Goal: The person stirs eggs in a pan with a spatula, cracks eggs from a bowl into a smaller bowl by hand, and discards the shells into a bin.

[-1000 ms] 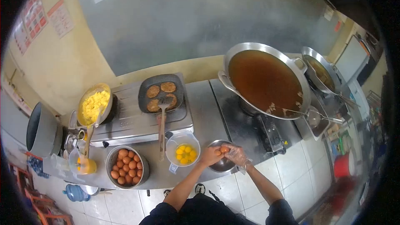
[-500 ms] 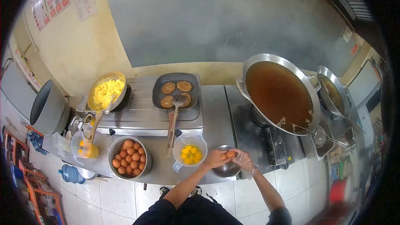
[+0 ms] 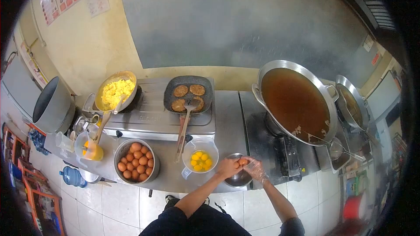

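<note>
Two brown eggs (image 3: 243, 161) are close together between my hands, above a small metal bowl (image 3: 236, 180). My left hand (image 3: 227, 168) is closed around the one on the left. My right hand (image 3: 255, 168), in a clear plastic glove, grips the other. Whether either shell is cracked cannot be made out. Just left of my left hand stands a clear plastic jug (image 3: 187, 151) with several yolks (image 3: 202, 161) in it. Farther left, a deep metal pot (image 3: 118, 150) holds many whole brown eggs (image 3: 137, 162).
Behind the jug, a square pan (image 3: 167, 88) with browned patties and a spatula (image 3: 183, 133) sits on the stove (image 3: 148, 124). A pan of scrambled egg (image 3: 117, 92) is at the left. At right stands a large wok of brown liquid (image 3: 295, 100), with a wire strainer (image 3: 336, 148) beside it.
The two eggs have shifted slightly between my fingers, and my hands stay over the metal bowl. The whole view has tilted a little.
</note>
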Demonstrator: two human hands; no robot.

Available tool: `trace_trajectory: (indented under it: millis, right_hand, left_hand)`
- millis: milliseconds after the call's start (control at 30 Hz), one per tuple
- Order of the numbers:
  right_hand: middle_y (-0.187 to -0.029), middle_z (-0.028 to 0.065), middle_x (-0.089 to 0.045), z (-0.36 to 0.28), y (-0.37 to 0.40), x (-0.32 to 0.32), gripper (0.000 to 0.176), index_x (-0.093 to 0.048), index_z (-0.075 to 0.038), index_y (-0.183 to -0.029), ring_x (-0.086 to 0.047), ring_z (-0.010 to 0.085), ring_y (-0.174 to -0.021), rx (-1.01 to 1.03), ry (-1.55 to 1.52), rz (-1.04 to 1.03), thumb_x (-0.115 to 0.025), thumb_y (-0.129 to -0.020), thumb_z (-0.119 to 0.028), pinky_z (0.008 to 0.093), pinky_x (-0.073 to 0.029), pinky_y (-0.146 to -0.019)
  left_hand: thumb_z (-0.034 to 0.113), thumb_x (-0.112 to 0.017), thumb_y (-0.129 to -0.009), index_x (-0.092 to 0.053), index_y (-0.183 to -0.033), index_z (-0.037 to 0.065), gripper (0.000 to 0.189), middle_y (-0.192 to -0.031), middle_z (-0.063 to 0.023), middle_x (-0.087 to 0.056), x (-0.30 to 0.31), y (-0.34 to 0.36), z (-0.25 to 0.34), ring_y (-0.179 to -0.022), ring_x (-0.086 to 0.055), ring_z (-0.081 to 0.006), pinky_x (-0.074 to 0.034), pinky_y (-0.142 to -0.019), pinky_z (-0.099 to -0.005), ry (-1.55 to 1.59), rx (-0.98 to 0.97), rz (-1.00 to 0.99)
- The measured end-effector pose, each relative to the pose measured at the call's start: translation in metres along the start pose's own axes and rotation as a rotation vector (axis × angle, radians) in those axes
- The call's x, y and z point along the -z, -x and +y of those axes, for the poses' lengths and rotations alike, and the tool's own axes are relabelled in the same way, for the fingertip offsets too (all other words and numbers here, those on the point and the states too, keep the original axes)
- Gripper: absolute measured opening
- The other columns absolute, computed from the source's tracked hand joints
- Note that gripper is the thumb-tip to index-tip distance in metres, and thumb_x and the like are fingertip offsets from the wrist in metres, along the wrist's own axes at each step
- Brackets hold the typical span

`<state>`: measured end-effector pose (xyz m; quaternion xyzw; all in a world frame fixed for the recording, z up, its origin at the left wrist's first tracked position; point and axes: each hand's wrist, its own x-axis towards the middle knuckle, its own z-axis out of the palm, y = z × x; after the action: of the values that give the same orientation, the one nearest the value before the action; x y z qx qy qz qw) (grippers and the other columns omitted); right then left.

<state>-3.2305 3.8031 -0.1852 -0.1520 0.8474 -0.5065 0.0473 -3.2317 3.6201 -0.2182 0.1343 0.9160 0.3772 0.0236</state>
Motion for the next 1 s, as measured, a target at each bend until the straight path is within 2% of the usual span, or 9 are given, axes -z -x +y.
trace_trajectory:
  millis: [133, 233, 367, 500, 633, 800, 867, 967, 1000]
  right_hand:
    - [-0.102, 0.0086, -0.071, 0.005, -0.001, -0.002, 0.034, -0.067, -0.007, -0.113, -0.068, 0.0172, -0.092, 0.003, 0.091, 0.020, -0.074, -0.080, -0.013, 0.0291, -0.054, -0.084]
    - [-0.106, 0.0096, -0.070, -0.002, -0.001, 0.002, 0.035, -0.067, -0.008, -0.114, -0.067, 0.0184, -0.096, -0.062, 0.043, -0.002, -0.073, -0.080, -0.013, 0.0290, -0.053, -0.087]
    - [-0.107, 0.0079, -0.070, 0.002, 0.003, 0.007, 0.037, -0.067, -0.006, -0.114, -0.066, 0.0169, -0.097, -0.026, -0.067, -0.024, -0.074, -0.078, -0.011, 0.0287, -0.053, -0.086]
    - [-0.109, 0.0075, -0.069, 0.002, 0.003, 0.012, 0.041, -0.067, -0.006, -0.117, -0.064, 0.0152, -0.101, 0.004, -0.118, -0.072, -0.075, -0.077, -0.011, 0.0305, -0.052, -0.088]
    - [-0.114, 0.0097, -0.069, 0.001, 0.002, 0.013, 0.040, -0.068, -0.007, -0.115, -0.066, 0.0215, -0.104, 0.030, 0.016, -0.051, -0.076, -0.076, -0.012, 0.0321, -0.051, -0.092]
    - [-0.116, 0.0103, -0.068, 0.010, 0.000, 0.027, 0.037, -0.067, -0.008, -0.114, -0.064, 0.0245, -0.108, 0.106, 0.040, -0.094, -0.075, -0.078, -0.009, 0.0345, -0.050, -0.096]
    - [-0.114, 0.0112, -0.068, 0.006, -0.003, 0.032, 0.033, -0.068, -0.009, -0.112, -0.065, 0.0264, -0.108, 0.172, 0.224, -0.193, -0.072, -0.079, -0.010, 0.0352, -0.052, -0.095]
    - [-0.114, 0.0114, -0.067, -0.003, -0.003, 0.030, 0.031, -0.068, -0.011, -0.111, -0.065, 0.0271, -0.106, 0.222, 0.334, -0.185, -0.070, -0.080, -0.011, 0.0352, -0.054, -0.092]
    - [-0.118, 0.0112, -0.064, 0.045, -0.001, 0.015, 0.034, -0.066, -0.013, -0.115, -0.064, 0.0273, -0.105, 0.140, 0.059, -0.193, -0.069, -0.082, -0.011, 0.0351, -0.056, -0.090]
  left_hand:
    - [0.050, -0.068, -0.079, -0.069, -0.114, 0.017, 0.048, -0.086, -0.0186, -0.071, -0.003, 0.004, -0.001, -0.076, -0.069, -0.0373, -0.056, -0.074, -0.0473, -0.020, -0.037, 0.081]
    - [0.045, -0.065, -0.080, -0.070, -0.106, 0.013, 0.041, -0.084, -0.0177, -0.071, 0.000, 0.007, 0.006, -0.077, -0.068, -0.0369, -0.055, -0.074, -0.0484, -0.029, -0.026, 0.119]
    - [0.046, -0.064, -0.081, -0.069, -0.109, 0.015, 0.043, -0.081, -0.0168, -0.071, 0.000, 0.009, 0.011, -0.072, -0.068, -0.0364, -0.056, -0.073, -0.0476, -0.036, -0.023, 0.114]
    - [0.043, -0.072, -0.076, -0.070, -0.113, 0.011, 0.049, -0.078, -0.0191, -0.069, -0.004, 0.013, 0.014, -0.067, -0.067, -0.0360, -0.056, -0.064, -0.0441, -0.030, -0.046, 0.154]
    - [0.042, -0.074, -0.074, -0.069, -0.115, 0.011, 0.051, -0.080, -0.0204, -0.069, -0.003, 0.012, 0.011, -0.069, -0.068, -0.0353, -0.056, -0.067, -0.0428, 0.017, -0.022, 0.144]
    - [0.033, -0.074, -0.074, -0.069, -0.116, 0.017, 0.045, -0.090, -0.0172, -0.070, -0.002, 0.010, -0.002, -0.076, -0.068, -0.0346, -0.057, -0.070, -0.0419, 0.059, -0.029, 0.141]
    - [0.032, -0.074, -0.074, -0.069, -0.117, 0.018, 0.045, -0.095, -0.0157, -0.071, -0.005, 0.011, -0.006, -0.080, -0.069, -0.0335, -0.057, -0.072, -0.0414, 0.049, -0.049, 0.101]
    - [0.029, -0.073, -0.075, -0.066, -0.120, 0.018, 0.047, -0.109, -0.0132, -0.069, -0.004, 0.012, -0.005, -0.089, -0.069, -0.0310, -0.056, -0.077, -0.0407, -0.047, -0.065, 0.053]
    - [0.028, -0.073, -0.076, -0.065, -0.122, 0.018, 0.047, -0.114, -0.0119, -0.067, -0.003, 0.011, -0.002, -0.092, -0.068, -0.0301, -0.056, -0.079, -0.0408, -0.124, -0.060, 0.043]
